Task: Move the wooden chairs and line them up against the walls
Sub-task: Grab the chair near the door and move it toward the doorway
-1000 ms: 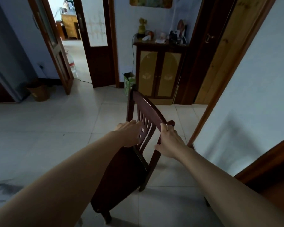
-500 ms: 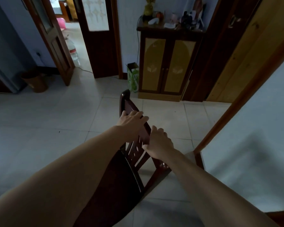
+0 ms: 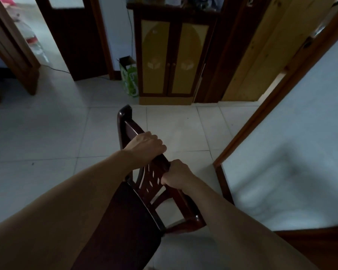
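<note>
Chair (image 3: 137,201): dark wood, tilted.
Left hand (image 3: 145,146): fingers grip backrest top.
Right hand (image 3: 177,175): fingers grip backrest.
Green bag (image 3: 129,77): print unreadable.

Both bare forearms reach forward from the lower corners, converging on the wooden chair (image 3: 142,184). The left hand (image 3: 145,148) lies knuckles-up over the chair's top rail, fingers curled over its far edge. The right hand (image 3: 177,175) grips the same rail just nearer the body, fingers wrapped tightly, wrist straight.
</note>
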The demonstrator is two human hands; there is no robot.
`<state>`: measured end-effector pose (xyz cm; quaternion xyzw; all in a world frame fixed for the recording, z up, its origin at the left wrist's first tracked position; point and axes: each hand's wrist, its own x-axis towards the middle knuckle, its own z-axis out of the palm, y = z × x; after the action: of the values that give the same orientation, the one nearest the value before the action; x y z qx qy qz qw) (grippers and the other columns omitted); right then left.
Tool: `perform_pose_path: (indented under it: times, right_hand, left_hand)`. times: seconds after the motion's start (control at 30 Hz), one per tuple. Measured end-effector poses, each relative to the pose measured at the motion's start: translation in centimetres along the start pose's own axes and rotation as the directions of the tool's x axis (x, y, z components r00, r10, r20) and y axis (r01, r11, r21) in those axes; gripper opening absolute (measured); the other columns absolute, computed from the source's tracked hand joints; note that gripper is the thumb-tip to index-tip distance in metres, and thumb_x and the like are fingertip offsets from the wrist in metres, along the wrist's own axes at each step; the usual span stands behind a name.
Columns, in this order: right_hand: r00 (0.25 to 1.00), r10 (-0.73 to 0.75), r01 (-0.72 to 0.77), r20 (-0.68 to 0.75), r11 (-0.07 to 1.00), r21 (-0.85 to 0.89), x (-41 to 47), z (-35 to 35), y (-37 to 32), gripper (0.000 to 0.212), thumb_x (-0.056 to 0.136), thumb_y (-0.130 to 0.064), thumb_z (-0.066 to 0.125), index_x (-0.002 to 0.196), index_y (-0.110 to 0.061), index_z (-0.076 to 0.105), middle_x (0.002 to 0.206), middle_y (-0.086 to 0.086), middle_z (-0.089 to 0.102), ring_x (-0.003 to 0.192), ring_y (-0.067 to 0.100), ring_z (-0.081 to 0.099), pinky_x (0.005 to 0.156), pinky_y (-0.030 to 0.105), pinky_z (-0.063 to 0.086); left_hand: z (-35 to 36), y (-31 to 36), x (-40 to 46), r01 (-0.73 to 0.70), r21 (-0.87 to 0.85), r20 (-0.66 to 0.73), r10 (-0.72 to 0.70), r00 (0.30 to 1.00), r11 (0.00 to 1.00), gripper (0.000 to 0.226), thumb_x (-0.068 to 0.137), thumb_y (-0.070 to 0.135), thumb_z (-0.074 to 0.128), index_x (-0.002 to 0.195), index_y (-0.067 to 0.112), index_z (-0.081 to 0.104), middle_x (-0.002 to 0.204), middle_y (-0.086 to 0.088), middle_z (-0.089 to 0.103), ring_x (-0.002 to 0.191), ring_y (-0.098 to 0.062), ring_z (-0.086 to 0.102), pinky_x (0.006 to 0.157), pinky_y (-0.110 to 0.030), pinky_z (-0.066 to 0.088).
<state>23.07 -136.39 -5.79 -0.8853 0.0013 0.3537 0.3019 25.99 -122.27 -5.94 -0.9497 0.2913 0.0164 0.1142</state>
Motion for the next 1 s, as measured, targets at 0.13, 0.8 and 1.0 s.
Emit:
perform_pose_path:
  times: [0.13,0.8,1.0]
  right_hand:
    - [0.993,0.049,-0.052,0.105,0.998,0.029,-0.2,-0.4,-0.6,0.014,0.076,0.006,0.064,0.081,-0.003,0.054,0.072,0.006,0.052,0.073,0.023,0.057,0.07,0.031,0.049]
    - [0.975,0.115,-0.081,-0.192,0.98,0.179,-7.4,-5.7,-0.3,0.034,0.069,0.012,0.064,0.1,0.001,0.06,0.088,0.014,0.06,0.08,0.026,0.059,0.066,0.03,0.049]
    - [0.937,0.176,-0.104,-0.301,0.965,0.24,-8.2,-10.4,4.0,0.034,0.07,0.011,0.064,0.1,-0.006,0.058,0.077,0.005,0.056,0.064,0.015,0.054,0.05,0.023,0.041]
  left_hand:
    - [-0.1,-1.1,-0.1,-0.075,-0.034,0.0,0.075,0.997,0.997,0.018,0.085,0.009,0.055,0.101,0.017,0.056,0.096,0.001,0.06,0.093,-0.019,0.056,0.074,-0.027,0.035]
    - [-10.4,0.5,3.7,-0.342,0.115,-0.006,0.345,0.939,0.933,0.016,0.082,0.015,0.061,0.097,0.018,0.056,0.093,0.0,0.059,0.09,-0.022,0.059,0.068,-0.034,0.045]
    - [-13.2,4.4,10.1,-0.431,0.164,-0.022,0.44,0.898,0.887,0.022,0.08,0.009,0.062,0.099,0.018,0.055,0.092,-0.001,0.058,0.086,-0.021,0.058,0.071,-0.038,0.052]
